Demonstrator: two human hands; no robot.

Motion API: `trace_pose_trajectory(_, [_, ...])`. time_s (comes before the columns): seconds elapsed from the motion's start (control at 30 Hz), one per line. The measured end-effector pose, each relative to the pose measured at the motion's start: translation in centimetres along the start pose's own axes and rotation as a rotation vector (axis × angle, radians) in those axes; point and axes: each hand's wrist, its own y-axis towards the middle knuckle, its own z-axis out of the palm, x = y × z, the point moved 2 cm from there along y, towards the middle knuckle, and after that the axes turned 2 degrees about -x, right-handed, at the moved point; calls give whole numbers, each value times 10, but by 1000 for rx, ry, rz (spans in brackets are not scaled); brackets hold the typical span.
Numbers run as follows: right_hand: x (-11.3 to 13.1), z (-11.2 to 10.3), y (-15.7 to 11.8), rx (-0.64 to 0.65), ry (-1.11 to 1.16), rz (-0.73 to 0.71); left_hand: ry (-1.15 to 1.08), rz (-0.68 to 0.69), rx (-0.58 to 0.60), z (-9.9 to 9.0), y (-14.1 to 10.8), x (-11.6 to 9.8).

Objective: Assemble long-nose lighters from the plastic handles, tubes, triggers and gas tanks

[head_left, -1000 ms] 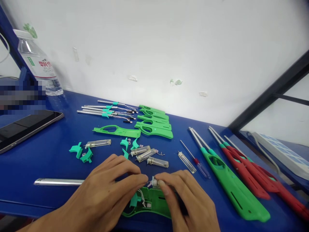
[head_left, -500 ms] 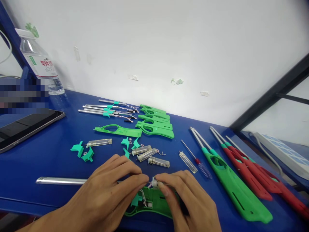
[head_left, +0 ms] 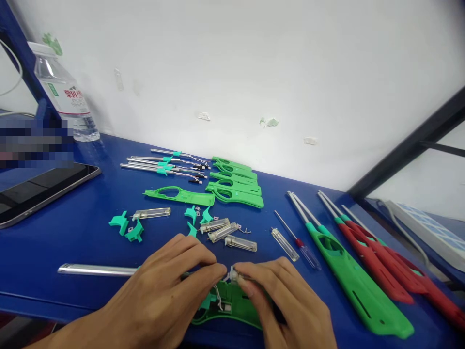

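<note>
My right hand (head_left: 286, 295) pinches a clear fuel tank (head_left: 234, 274) between thumb and forefinger, its valve end facing left. Opposite it, my left hand (head_left: 170, 286) is closed, thumb and forefinger pressed together at a small pale pink piece (head_left: 226, 277) beside the valve. Under both hands lies an open green lighter half-shell (head_left: 236, 310), partly covered by my fingers. Inside it are a teal trigger (head_left: 208, 301) and white wires (head_left: 218, 295). A silver lighter tube (head_left: 96, 269) sticks out to the left from beneath my left hand.
Behind are loose clear tanks (head_left: 240, 243), teal triggers (head_left: 118, 222), green shells (head_left: 238, 198) and wired silver tubes (head_left: 145, 167). To the right lie a screwdriver (head_left: 308, 254), a green lighter (head_left: 359, 281) and red lighters (head_left: 378, 261). A phone (head_left: 43, 189) and bottle (head_left: 67, 99) are at left.
The whole view has shifted slightly, so things appear a little further right. Both hands keep nearly the same pose, the pink piece still beside the tank's valve.
</note>
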Motion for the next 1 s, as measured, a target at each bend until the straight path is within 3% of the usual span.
trace_pose_trajectory(0.43, [1,-1,3,13,2,-53,-26,2,-2,0,-4,-2])
trace_pose_trajectory(0.63, [2,1,1,-4,-8,-27,-46,-18,65,3,-8,4])
trace_pose_trajectory(0.77, [3,1,-1,-39,4,56,4,-50,-8,5,-1,4])
trace_pose_trajectory(0.9, [5,2,-1,-12,9,8,38,-30,-3,7,3,0])
trace_pose_trajectory(1.0, [6,2,-2,-42,26,55,0,-35,-7,6,4,-1])
